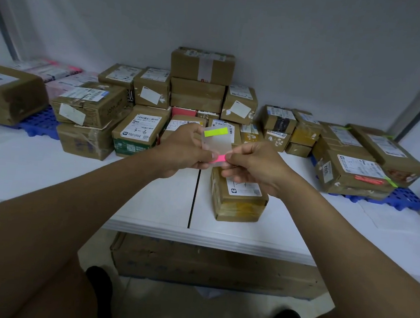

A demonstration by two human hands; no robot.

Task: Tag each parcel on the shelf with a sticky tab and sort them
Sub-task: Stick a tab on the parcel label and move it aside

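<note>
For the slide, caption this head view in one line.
Left hand holds tab sheet; right hand pinches pink tab above a parcel.

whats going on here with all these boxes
A person is standing at a white shelf piled with brown parcels. Their left hand holds a clear sheet of sticky tabs with a yellow-green tab at its top, while the right hand pinches a pink tab at the sheet's lower edge. One small parcel sits alone at the front, just below the hands. A few boxes in the right-hand pile already carry green tabs.
</note>
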